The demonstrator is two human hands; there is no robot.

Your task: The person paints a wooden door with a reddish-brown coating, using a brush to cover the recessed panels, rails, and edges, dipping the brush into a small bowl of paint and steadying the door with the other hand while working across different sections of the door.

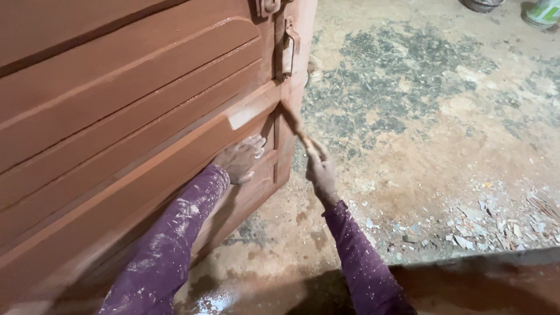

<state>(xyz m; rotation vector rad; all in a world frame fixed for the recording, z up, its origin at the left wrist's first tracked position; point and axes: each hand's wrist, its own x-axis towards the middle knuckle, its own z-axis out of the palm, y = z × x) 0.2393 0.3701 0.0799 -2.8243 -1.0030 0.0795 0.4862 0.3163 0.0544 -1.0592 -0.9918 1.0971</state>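
The head view looks down on two hands at the lower corner of a reddish-brown panelled wooden door (116,116). The fingers (315,150) of the right hand (321,169) are closed around the handle of a paintbrush (293,121), which runs up and left from the grip so that its tip touches the door's edge where a horizontal rail meets the upright stile; the brush is blurred, so its bristles cannot be made out clearly. The left hand (240,158) lies with its fingers (255,142) spread flat against the door face just left of the brush, holding nothing, its fingertips smeared pale. Just above those fingers a small pale patch (242,116) stands out on the rail amid the otherwise wet-looking brown coat. Both arms wear purple sleeves (169,239) flecked with white. Higher up the stile, a metal latch (287,52) hangs on the door's edge. To the right of the door spreads a rough concrete floor (420,116), stained brown and grey, with a scatter of pale chips and debris (496,224) near the right side. At the top right corner two containers (539,11) stand on the floor, well apart from the hands.
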